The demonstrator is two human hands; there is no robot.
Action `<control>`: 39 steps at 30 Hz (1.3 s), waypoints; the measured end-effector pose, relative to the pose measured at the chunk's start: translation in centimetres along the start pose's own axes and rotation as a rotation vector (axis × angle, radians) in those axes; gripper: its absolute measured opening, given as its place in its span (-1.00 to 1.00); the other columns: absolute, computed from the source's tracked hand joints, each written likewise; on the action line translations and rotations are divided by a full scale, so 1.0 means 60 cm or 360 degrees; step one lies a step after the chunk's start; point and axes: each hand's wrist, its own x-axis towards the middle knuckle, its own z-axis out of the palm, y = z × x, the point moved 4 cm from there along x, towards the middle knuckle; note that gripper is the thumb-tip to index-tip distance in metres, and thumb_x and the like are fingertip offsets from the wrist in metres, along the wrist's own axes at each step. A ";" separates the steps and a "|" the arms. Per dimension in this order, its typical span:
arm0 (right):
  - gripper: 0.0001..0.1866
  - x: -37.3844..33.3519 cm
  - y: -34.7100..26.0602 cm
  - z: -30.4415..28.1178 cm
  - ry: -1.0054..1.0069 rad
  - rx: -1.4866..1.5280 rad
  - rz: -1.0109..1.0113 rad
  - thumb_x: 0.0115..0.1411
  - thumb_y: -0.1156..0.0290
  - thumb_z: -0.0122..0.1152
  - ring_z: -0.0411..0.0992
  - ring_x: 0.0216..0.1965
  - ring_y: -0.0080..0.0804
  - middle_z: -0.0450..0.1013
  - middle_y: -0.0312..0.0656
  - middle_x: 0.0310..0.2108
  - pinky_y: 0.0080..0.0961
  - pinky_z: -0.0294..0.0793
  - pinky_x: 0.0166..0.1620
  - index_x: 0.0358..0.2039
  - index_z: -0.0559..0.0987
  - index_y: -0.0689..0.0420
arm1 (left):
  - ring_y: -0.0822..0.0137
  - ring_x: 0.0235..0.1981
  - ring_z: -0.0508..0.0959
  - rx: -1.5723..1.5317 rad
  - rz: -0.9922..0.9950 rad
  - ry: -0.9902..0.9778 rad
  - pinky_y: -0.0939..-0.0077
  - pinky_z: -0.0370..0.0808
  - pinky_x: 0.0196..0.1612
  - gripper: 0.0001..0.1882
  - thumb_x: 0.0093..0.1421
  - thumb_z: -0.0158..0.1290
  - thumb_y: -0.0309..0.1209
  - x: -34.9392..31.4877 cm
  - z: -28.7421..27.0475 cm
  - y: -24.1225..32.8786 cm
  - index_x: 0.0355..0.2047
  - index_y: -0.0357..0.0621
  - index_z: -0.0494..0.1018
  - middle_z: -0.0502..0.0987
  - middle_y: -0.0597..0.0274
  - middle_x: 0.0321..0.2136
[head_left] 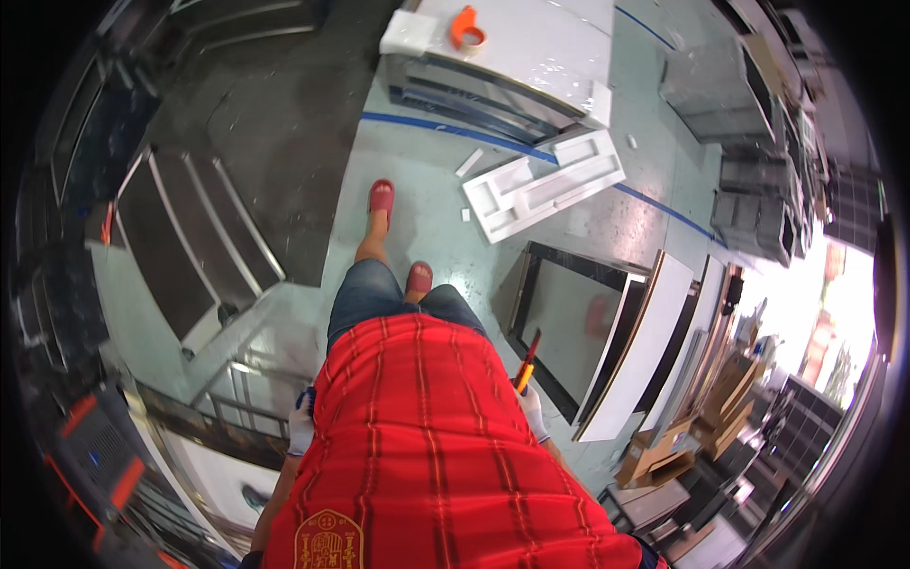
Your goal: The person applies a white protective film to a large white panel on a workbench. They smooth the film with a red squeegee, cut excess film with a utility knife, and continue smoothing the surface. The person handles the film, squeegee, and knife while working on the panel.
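Note:
My right hand (533, 415), in a pale glove, is closed beside my red shirt. Out of it sticks a slim screwdriver-like tool (525, 374) with a yellow-orange handle and a dark red end pointing away from me. At my other side, my left hand (300, 431) wears a pale glove too and is partly covered by the shirt. Its fingers look curled at a small dark blue thing (305, 399) whose kind I cannot make out. Neither hand touches the furniture around me.
Ahead stands a white-topped cabinet (540, 24) bearing an orange tape dispenser (465, 30). White foam packing (545, 187) lies on the floor before it. A dark-framed panel (569, 318) and white boards (633, 356) lean at right, near cardboard boxes (654, 458). Dark panels (180, 251) stand at left.

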 end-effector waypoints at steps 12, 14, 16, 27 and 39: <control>-0.71 0.007 0.064 0.272 0.0987 -0.0049 0.0279 0.42 0.20 0.39 0.64 -0.25 -0.22 0.69 -0.07 -0.28 -0.26 0.65 -0.07 0.01 0.67 0.11 | 0.11 -0.34 0.59 0.1151 0.0298 -0.0224 0.07 0.54 -0.17 -0.57 0.59 0.04 -0.10 0.333 0.029 0.433 -0.06 -0.27 0.66 0.74 0.12 -0.27; -0.75 0.104 0.003 0.290 0.1183 0.0321 0.0133 0.44 0.25 0.36 0.62 -0.28 -0.29 0.65 -0.10 -0.32 -0.28 0.63 -0.12 -0.01 0.65 0.11 | 0.11 -0.38 0.59 0.1341 0.0445 -0.0312 0.05 0.53 -0.20 -0.58 0.59 0.06 -0.11 0.404 0.094 0.525 -0.09 -0.26 0.67 0.74 0.13 -0.30; -0.87 0.188 -0.055 0.277 0.1213 0.0789 -0.0418 0.47 0.37 0.30 0.49 -0.38 -0.49 0.52 -0.27 -0.42 -0.40 0.53 -0.25 -0.11 0.62 0.15 | 0.10 -0.41 0.58 0.1535 0.0606 -0.0394 0.04 0.52 -0.23 -0.59 0.58 0.07 -0.13 0.461 0.171 0.586 -0.12 -0.26 0.67 0.74 0.15 -0.33; -0.83 0.407 -0.156 0.132 0.1018 0.0806 0.0037 0.51 0.35 0.28 0.49 -0.49 -0.54 0.51 -0.31 -0.46 -0.42 0.54 -0.40 -0.12 0.66 0.21 | -0.30 -0.15 0.70 0.2536 0.1265 -0.0452 -0.11 0.59 -0.03 -0.62 0.45 0.16 -0.11 0.548 0.625 0.792 -0.18 -0.23 0.65 0.72 -0.23 -0.24; -0.67 0.754 -0.207 0.145 0.0798 0.1846 -0.0095 0.60 0.33 0.16 0.65 -0.22 -0.40 0.65 -0.15 -0.25 -0.44 0.65 -0.08 0.15 0.61 0.34 | -0.17 0.09 0.71 0.2318 0.1367 -0.0893 0.03 0.59 0.18 -0.48 0.38 0.26 0.01 1.119 1.331 0.469 0.10 -0.16 0.66 0.74 -0.17 -0.02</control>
